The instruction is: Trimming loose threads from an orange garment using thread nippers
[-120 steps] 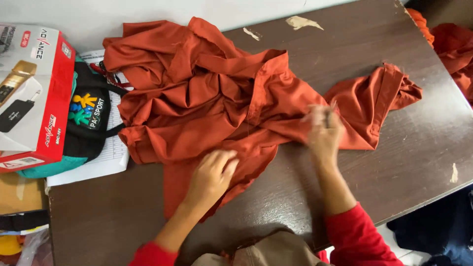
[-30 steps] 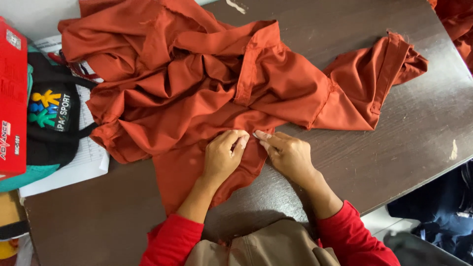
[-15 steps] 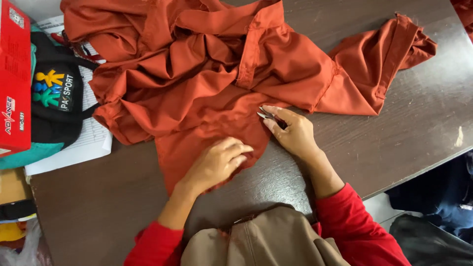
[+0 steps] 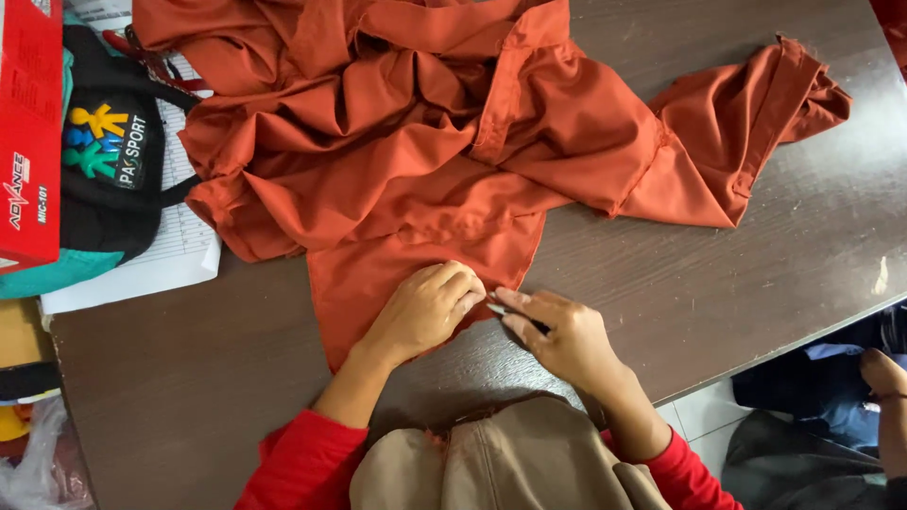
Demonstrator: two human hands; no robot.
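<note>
- Rust-orange garment (image 4: 444, 161) is seen spread in crumpled folds over the far half of the dark wooden table (image 4: 718, 293), with one sleeve stretched out toward the right.
- Its near flap is laid flat toward the table's front edge, and both hands are placed at that flap's lower hem.
- Left hand (image 4: 425, 310) is rested palm-down on the cloth, fingers curled loosely together, so the fabric is pressed against the table rather than gripped.
- Right hand (image 4: 562, 335) is held just beside the left, thumb and forefinger pinched on a thin dark tool (image 4: 515, 315), whose pale tip is pointed at the hem close to the left fingertips.
- Red sleeves are worn on both forearms, and tan cloth is seen at the person's lap.
- Black bag (image 4: 104, 161) with a colourful figure print is lain at the table's left, on white paper (image 4: 179, 255), beside a red box (image 4: 28, 132).
</note>
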